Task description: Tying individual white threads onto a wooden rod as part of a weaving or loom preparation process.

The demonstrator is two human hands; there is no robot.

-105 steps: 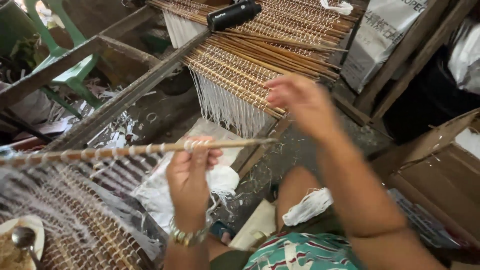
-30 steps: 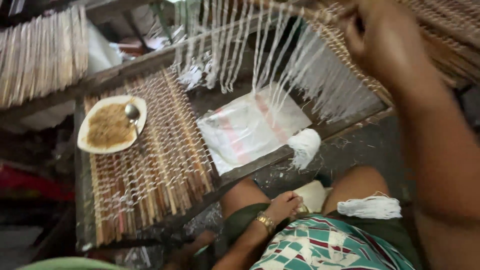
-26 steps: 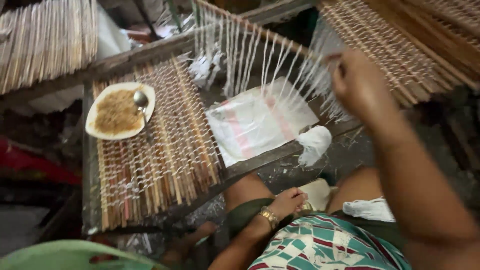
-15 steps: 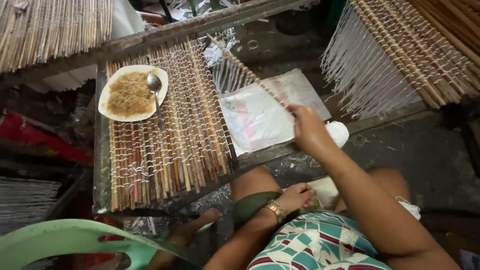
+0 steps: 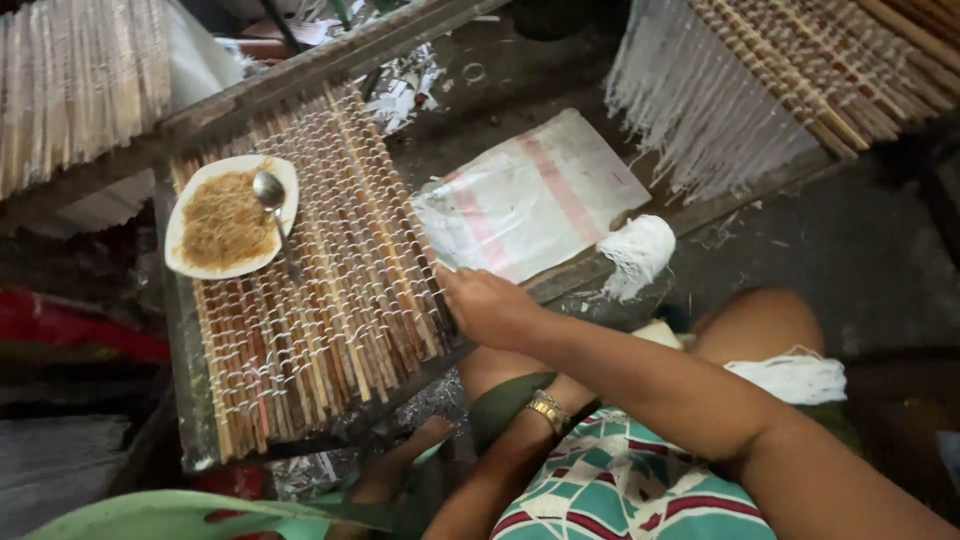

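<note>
My right hand point(image 5: 485, 305) reaches across my body to the near right edge of a mat of bamboo sticks point(image 5: 320, 290) tied with white string. Its fingers curl over the outermost stick there. My left hand is hidden under my right forearm; only the wrist with a gold watch point(image 5: 547, 408) shows, down by my lap. On the mat's far left corner rests a white plate of noodles point(image 5: 225, 215) with a spoon point(image 5: 268, 190) on it.
A white sack point(image 5: 530, 195) lies under the frame to the right of the mat. One bundle of white string point(image 5: 640, 250) hangs near it, another point(image 5: 790, 378) lies on my thigh. A second stick mat with a string fringe point(image 5: 690, 110) sits top right. A green chair point(image 5: 150, 515) is bottom left.
My right hand has swung the strung stick down from the upper right and laid it against the mat's right edge. My left hand dropped from the stick to my lap earlier and stayed there.
</note>
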